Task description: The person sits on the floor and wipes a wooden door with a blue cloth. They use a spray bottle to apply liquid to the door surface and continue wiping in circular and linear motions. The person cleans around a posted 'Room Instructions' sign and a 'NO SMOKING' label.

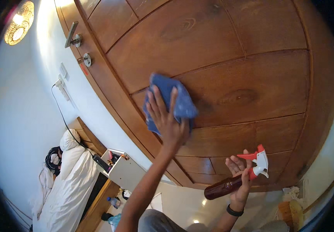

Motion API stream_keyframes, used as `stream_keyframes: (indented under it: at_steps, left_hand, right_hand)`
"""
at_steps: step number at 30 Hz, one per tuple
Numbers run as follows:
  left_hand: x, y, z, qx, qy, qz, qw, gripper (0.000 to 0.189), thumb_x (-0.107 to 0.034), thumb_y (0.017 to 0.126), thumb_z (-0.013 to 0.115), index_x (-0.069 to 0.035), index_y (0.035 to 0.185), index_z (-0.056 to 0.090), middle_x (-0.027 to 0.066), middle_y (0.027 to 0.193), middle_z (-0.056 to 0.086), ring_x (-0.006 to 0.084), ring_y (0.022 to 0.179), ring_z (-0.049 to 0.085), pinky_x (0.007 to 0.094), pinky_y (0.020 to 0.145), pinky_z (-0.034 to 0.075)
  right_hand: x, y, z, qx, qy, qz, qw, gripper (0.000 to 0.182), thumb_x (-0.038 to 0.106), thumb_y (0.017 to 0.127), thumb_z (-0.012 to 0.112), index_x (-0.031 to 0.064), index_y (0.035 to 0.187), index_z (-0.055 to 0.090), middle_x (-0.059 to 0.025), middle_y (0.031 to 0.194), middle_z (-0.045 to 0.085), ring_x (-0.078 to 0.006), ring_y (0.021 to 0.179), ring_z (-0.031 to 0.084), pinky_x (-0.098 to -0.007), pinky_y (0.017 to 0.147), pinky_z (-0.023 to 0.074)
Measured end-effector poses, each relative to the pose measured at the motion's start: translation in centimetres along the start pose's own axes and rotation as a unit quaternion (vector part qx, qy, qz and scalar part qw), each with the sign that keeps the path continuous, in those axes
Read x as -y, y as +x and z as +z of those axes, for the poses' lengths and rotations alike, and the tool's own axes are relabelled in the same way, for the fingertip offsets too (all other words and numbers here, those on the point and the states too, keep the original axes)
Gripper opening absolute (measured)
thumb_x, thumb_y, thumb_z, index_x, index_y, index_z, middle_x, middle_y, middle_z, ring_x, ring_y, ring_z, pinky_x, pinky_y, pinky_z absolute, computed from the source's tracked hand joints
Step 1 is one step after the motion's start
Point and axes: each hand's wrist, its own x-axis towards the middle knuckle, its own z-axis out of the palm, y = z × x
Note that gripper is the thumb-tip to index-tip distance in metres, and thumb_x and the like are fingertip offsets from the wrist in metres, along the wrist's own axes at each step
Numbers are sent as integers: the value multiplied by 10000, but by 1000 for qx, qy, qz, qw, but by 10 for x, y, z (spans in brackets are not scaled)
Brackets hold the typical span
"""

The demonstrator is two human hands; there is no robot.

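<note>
My left hand lies flat, fingers spread, over a folded blue cloth and presses it to the wooden door. Hand and cloth are slightly blurred. Lower right, in front of the door's bottom panels, my right hand grips a spray bottle around its neck and upper body. The bottle is tilted, with dark reddish-brown plastic or contents and a red-and-white trigger head towards the right. A dark band circles my right wrist.
A metal lever handle and a lock project from the door's left edge. Further left stand a white bedside drawer unit and a bed with white bedding. A plastic bottle and a broom are on the tiled floor.
</note>
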Motion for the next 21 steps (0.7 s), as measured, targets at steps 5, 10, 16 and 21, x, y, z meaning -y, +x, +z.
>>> stream_keyframes:
  at_steps: [5,10,16,21]
  left_hand:
    - [9,101,-6,-80,-29,-44,995,626,-577,994,368,-250,1527,377,131,1649,151,358,1520,98,559,1197,50]
    - [4,70,0,-94,-54,-39,993,655,-607,1001,317,-223,1529,370,142,1643,160,372,1515,104,575,1186,62]
    - [4,-16,8,-72,-5,-58,996,577,-492,1011,422,-214,1516,401,152,1636,184,379,1510,128,581,1184,71]
    - [20,83,-8,-91,23,-30,995,550,-465,1045,367,-206,1530,372,137,1636,196,355,1511,152,542,1196,102]
  right_hand:
    - [-1,-4,7,12,19,1,1000,690,375,988,581,12,1499,290,-185,1242,622,-303,1166,613,-474,1075,444]
    - [-6,-5,12,11,22,2,1000,668,353,993,575,-10,1486,308,-189,1233,626,-292,1160,614,-481,1057,458]
    - [-1,-12,31,28,39,31,998,673,353,987,586,-9,1486,315,-181,1203,634,-269,1131,621,-481,1025,483]
    - [2,-15,34,21,9,37,999,674,350,977,603,-22,1471,336,-170,1164,645,-259,1116,625,-480,1015,490]
